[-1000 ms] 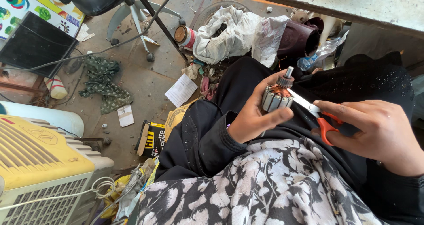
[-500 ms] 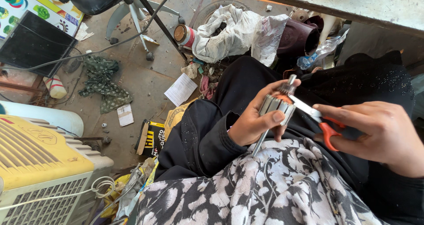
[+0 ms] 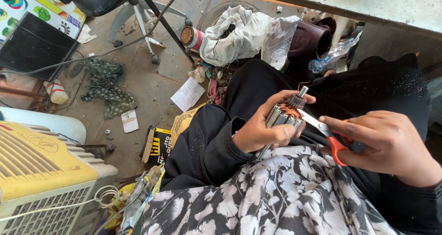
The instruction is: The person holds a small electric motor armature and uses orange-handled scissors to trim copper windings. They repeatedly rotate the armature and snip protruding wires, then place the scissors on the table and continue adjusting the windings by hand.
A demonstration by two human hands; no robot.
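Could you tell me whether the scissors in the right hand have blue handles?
No, the scissors held in the right hand have orange-red handles, with blades at the motor armature.

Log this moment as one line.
left hand: holds motor armature | right hand: holds orange-handled scissors | blades at copper windings | over lap

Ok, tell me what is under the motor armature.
The left hand cups the motor armature from below; its shaft pokes out beneath. Under that lies black clothing. The palm-side windings are covered.
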